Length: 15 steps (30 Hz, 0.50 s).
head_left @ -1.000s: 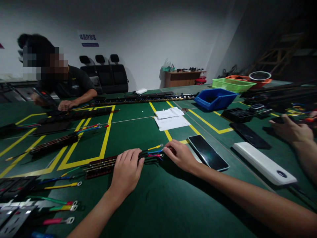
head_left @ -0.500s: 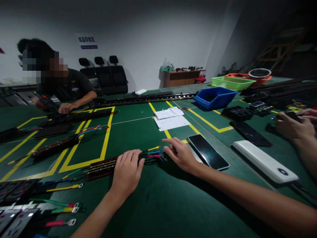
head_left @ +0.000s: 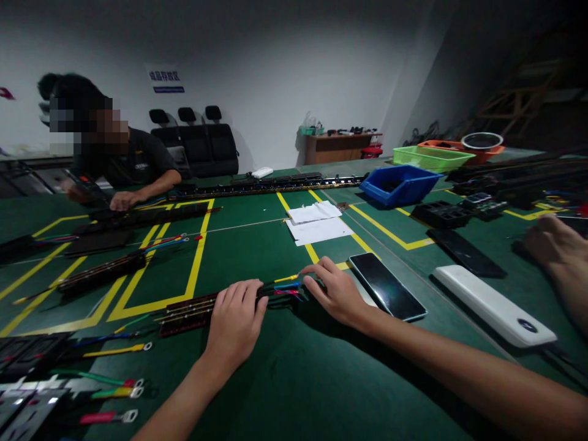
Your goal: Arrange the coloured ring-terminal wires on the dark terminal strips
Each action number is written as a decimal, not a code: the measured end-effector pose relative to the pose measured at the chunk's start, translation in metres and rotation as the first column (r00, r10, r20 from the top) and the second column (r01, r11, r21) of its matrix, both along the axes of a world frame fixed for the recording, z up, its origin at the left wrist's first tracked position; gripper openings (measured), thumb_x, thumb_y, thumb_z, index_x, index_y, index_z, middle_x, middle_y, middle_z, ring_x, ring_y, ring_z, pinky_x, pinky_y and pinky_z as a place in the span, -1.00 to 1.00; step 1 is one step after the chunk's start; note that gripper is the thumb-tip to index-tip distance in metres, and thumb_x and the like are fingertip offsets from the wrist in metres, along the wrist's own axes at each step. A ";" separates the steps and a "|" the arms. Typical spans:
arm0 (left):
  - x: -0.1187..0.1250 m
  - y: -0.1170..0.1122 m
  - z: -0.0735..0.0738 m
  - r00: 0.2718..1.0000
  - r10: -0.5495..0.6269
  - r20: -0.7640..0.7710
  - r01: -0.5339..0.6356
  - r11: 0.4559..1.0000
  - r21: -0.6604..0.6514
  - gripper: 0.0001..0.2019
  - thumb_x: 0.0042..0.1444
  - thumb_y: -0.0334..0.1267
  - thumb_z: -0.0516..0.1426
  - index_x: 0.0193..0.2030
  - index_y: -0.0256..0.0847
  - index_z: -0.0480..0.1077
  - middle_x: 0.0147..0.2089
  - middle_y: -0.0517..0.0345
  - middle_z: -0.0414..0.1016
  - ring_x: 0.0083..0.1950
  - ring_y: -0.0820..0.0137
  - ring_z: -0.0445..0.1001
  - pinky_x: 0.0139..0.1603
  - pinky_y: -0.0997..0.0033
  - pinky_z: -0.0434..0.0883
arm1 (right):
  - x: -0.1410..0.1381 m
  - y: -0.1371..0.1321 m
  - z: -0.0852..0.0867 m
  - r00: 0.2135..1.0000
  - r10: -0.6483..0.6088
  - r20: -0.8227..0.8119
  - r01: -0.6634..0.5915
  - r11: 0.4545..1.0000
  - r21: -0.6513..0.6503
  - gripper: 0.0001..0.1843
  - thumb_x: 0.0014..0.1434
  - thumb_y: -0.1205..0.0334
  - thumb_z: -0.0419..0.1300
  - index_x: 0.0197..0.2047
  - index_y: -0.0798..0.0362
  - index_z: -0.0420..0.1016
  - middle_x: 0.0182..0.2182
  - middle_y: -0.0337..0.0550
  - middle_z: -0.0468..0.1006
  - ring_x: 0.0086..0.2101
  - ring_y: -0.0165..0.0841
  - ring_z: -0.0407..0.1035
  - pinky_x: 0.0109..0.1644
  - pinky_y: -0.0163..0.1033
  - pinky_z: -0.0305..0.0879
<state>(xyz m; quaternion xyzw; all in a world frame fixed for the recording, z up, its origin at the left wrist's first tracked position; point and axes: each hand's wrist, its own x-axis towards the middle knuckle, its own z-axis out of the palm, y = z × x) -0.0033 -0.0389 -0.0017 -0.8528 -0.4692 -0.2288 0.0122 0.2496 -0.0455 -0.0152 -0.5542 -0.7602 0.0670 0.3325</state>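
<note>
My left hand (head_left: 239,315) is wrapped over a long dark strip with brass-coloured bars (head_left: 186,312), pressing it on the green table. From the strip's right end come a yellow wire (head_left: 285,279), a blue wire (head_left: 287,286) and a red wire (head_left: 285,293). At the tips of these wires my right hand (head_left: 335,288) pinches thumb and forefinger together, on the yellow wire's end; the tip itself is hidden by the fingers. A phone (head_left: 388,286) lies just right of that hand.
White papers (head_left: 316,229) lie ahead; a blue bin (head_left: 397,185) stands beyond. A white power bank (head_left: 493,306) is at right, near another person's hand (head_left: 558,257). Cables with ring lugs (head_left: 131,416) lie front left. A co-worker (head_left: 133,165) works across the table.
My right thumb and forefinger have closed together at the wire tips, and the yellow wire's end has shifted slightly. My left hand stays on the strip. The other person's hand at right has moved.
</note>
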 end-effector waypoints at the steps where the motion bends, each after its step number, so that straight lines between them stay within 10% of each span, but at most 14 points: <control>1: 0.000 0.000 0.000 1.000 -0.001 0.003 0.001 1.000 0.000 -0.68 0.43 -0.17 -0.04 0.12 -0.24 0.42 0.10 -0.10 0.55 0.13 0.08 0.48 0.12 -0.08 0.40 | 0.001 -0.001 0.000 1.000 -0.001 -0.018 0.002 1.000 0.027 -0.69 0.45 0.08 0.01 -0.04 0.02 0.54 -0.24 -0.12 0.40 -0.32 -0.33 0.38 -0.25 -0.22 0.28; 8: 0.001 -0.001 0.002 1.000 -0.002 0.015 0.002 1.000 0.003 -0.69 0.43 -0.18 -0.04 0.12 -0.23 0.42 0.09 -0.10 0.56 0.13 0.10 0.48 0.12 -0.04 0.40 | 0.003 -0.001 -0.006 0.990 0.140 0.021 -0.142 0.982 0.121 -0.63 0.40 0.11 0.10 -0.38 0.04 0.58 -0.38 -0.13 0.42 -0.40 -0.37 0.32 -0.32 -0.23 0.24; 15: 0.000 -0.001 0.000 1.000 0.010 0.020 -0.010 1.000 -0.004 -0.69 0.43 -0.17 -0.03 0.12 -0.22 0.43 0.11 -0.07 0.55 0.15 0.10 0.48 0.14 -0.05 0.40 | 0.003 -0.004 -0.005 0.982 0.184 -0.030 -0.176 0.969 0.173 -0.70 0.40 0.14 0.08 -0.19 0.03 0.63 -0.35 -0.11 0.45 -0.37 -0.35 0.36 -0.31 -0.23 0.29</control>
